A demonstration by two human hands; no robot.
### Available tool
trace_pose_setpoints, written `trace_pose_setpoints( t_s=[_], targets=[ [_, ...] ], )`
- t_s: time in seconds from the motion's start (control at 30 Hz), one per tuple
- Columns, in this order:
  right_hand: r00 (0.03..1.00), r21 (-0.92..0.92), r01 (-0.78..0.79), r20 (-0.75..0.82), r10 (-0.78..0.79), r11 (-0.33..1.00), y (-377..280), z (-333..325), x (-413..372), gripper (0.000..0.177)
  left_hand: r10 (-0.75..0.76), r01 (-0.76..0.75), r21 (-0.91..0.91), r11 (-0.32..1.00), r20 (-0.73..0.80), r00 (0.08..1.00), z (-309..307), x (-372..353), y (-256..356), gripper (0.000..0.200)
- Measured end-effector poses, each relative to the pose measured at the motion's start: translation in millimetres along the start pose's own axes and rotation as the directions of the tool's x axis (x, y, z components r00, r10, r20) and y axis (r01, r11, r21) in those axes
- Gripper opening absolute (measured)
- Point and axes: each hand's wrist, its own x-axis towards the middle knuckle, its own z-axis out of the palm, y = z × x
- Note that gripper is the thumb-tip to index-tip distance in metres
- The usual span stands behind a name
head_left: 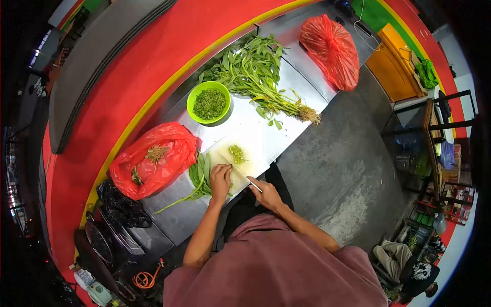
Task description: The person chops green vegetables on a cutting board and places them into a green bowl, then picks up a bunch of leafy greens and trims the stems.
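My right hand is wrapped round the handle of a knife, whose blade lies across the pale cutting board. Close to the blade, my left hand presses with bent fingers on leafy green stems, which stick out to its left. A small heap of chopped green pieces sits on the board beyond the blade. Behind the board stands a lime green bowl holding finely chopped greens. A large bunch of leafy stems with roots lies behind and right of the bowl.
An open red plastic bag with root scraps is at the left, beside a black bag. A tied red bag stands on the metal table at the back right. A person is at the far lower right.
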Motion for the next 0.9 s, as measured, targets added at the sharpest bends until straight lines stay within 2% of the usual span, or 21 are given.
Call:
trace_pose_setpoints(
  t_s=[0.33, 0.4, 0.53, 0.6, 0.77, 0.87, 0.9],
  targets=[
    [1.000, -0.074, 0.016, 0.014, -0.015, 0.997, -1.1, 1.4, 0.8, 0.040, 0.006, -0.006, -0.031, 1.000, -0.009, 1.000, 1.9, -0.9, -2.1, 0.014],
    [0.998, -0.120, 0.058, -0.011, -0.060, 0.991, 2.3, 5.7, 3.0, 0.040, 0.007, -0.007, -0.017, 1.000, -0.012, 1.000, 1.2, 0.1, -2.3, 0.013],
    [0.999, -0.103, 0.041, -0.016, -0.043, 0.994, 10.2, 20.3, 20.2, 0.041, 0.001, -0.001, -0.019, 1.000, -0.001, 1.000, 2.1, -1.0, -2.6, 0.013],
    [0.999, -0.161, 0.041, 0.017, -0.039, 0.986, 4.7, 22.7, 35.7, 0.042, 0.015, -0.016, -0.029, 0.999, -0.024, 1.000, 2.7, -0.4, -2.8, 0.012],
    [0.998, -0.060, -0.020, 0.059, 0.023, 0.998, -14.5, 13.5, 46.7, 0.040, 0.006, -0.008, -0.064, 0.998, -0.019, 1.000, 2.2, 0.6, -6.8, 0.013],
    [0.998, -0.040, -0.036, 0.055, 0.038, 0.999, -10.1, 9.3, 31.0, 0.040, 0.012, -0.015, -0.068, 0.998, -0.044, 0.999, 4.8, -1.8, -9.9, 0.014],
    [0.997, -0.086, -0.036, 0.062, 0.041, 0.996, -10.8, 5.5, 24.7, 0.039, 0.012, -0.013, -0.024, 1.000, -0.021, 1.000, 3.2, -1.8, -9.4, 0.014]
  ],
)
